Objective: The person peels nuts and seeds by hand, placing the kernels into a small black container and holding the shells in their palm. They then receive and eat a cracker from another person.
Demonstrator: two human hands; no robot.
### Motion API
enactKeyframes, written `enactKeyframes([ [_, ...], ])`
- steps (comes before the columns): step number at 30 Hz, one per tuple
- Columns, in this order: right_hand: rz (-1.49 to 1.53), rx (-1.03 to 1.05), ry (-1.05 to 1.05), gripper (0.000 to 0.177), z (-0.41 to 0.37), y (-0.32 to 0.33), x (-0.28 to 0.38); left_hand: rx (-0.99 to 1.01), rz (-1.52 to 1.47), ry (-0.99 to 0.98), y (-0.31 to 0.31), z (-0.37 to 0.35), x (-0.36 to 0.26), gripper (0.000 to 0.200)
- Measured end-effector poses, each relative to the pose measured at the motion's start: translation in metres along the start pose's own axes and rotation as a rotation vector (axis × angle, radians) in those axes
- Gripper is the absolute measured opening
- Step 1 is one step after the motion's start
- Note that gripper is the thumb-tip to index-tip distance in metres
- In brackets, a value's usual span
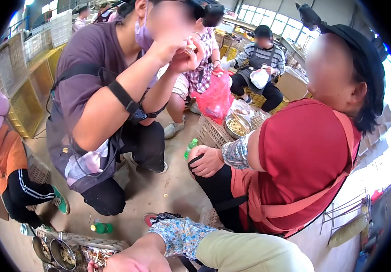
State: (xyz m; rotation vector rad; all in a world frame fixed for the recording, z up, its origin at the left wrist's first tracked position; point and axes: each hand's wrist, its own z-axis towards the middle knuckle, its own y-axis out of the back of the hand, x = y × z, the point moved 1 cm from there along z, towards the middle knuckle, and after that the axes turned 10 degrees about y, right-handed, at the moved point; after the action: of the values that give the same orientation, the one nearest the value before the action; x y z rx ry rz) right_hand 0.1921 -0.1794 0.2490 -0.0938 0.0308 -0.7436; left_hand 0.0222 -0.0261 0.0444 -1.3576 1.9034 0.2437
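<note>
Right hand (131,262) low at the bottom edge, cut off by the frame, at the end of a forearm in a floral sleeve (182,235) slanting in from the lower right. Knuckles and back of the hand in view only, fingers out of sight below the edge; impossible to tell how far open, or whether anything in its grasp. Left hand nowhere in view. Just to the left of the hand, a pale lattice crate (101,245) on the floor, and further left on it two metal bowls (56,248) of pale food, near the hand but with no contact visible. A little above and to the left of the hand, a green bottle (100,227) lying on its side on the concrete. Well beyond the hand, straight ahead, a crouching person in a purple shirt (91,68) with both hands up at the face. Ahead and to the right, much nearer, a person in a red top (304,158), one hand (207,162) resting on a black-clad knee. Far beyond, between those two, a red plastic bag (216,97) above another metal bowl (236,126) set on a crate. Far off to the left, a figure in an orange apron (0,149).
</note>
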Motion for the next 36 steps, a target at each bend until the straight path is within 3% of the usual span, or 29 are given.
enactKeyframes([
  [5,-0.026,-0.007,-0.009,0.022,-0.003,-0.001,0.008,-0.045,0.001,0.078,0.000,0.005,0.003,0.020],
  [21,-0.049,-0.053,-0.096,0.026,-0.018,-0.006,0.011,0.008,0.041,-0.041,-0.004,0.013,0.011,0.025],
  [23,-0.064,-0.138,-0.172,0.026,-0.025,0.001,0.013,0.041,0.037,-0.129,-0.005,0.019,0.012,0.025],
  [25,-0.176,-0.303,-0.233,0.025,-0.032,0.031,0.008,0.069,0.061,-0.349,0.003,0.027,0.023,0.026],
  [26,-0.181,-0.641,-0.482,0.025,-0.042,0.043,0.007,0.049,0.049,-0.447,0.007,0.028,0.028,0.026],
  [27,-0.300,-0.803,-0.661,0.023,-0.057,0.064,-0.005,-0.015,-0.099,-0.241,-0.007,0.034,0.015,0.028],
  [29,-0.329,-0.955,-0.887,0.023,-0.098,0.096,-0.046,0.019,0.107,-0.317,-0.018,0.006,-0.011,0.031],
  [30,-0.316,-0.988,-1.037,0.024,-0.120,0.103,-0.060,-0.035,0.103,-0.411,-0.016,0.007,-0.015,0.032],
  [32,-0.235,-1.092,-1.169,0.022,-0.162,0.108,-0.084,0.053,-0.138,-0.432,-0.001,0.010,-0.018,0.036],
  [36,-0.159,-1.130,-1.190,0.021,-0.175,0.101,-0.102,0.122,-0.220,-0.407,0.013,0.003,-0.022,0.035],
])
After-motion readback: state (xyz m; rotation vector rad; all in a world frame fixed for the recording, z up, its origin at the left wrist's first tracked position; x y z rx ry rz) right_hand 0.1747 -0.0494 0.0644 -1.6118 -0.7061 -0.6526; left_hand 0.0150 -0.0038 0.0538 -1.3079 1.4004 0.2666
